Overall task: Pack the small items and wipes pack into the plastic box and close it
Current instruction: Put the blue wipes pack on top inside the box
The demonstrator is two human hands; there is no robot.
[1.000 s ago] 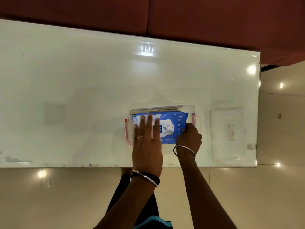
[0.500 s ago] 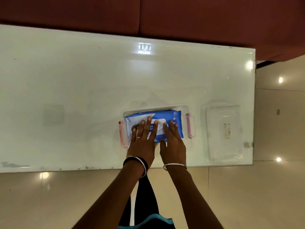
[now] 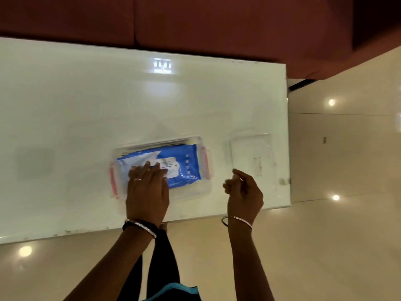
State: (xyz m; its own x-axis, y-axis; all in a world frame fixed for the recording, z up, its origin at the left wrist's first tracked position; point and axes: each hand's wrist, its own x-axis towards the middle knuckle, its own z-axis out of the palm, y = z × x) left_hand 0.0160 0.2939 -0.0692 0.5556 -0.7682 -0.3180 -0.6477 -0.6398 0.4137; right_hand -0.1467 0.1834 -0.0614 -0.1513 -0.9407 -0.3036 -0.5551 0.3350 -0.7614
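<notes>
You are looking down at a glossy white surface [image 3: 65, 105] with a dark red wall or sofa behind it and pale shiny floor tiles in front and to the right.

Near the front edge of the surface sits a clear plastic box [image 3: 196, 141] with pink latches at its left and right ends. A blue wipes pack [image 3: 186, 164] lies flat inside it, label side up, filling most of the box. Any small items beneath the pack are hidden, so you cannot tell them from here.

Your left hand [image 3: 147, 187] lies flat on the left half of the wipes pack, fingers stretched out and together, palm down; its grip is released, pressing rather than grasping. A ring shows on one finger and bangles on the wrist.

Your right hand [image 3: 244, 192] hovers above the surface to the right of the box, apart from it, fingers loosely curled with nothing in its grip.

The clear lid [image 3: 251, 155] rests flat on the surface near the right edge, just beyond your right hand, so the box stands open.
</notes>
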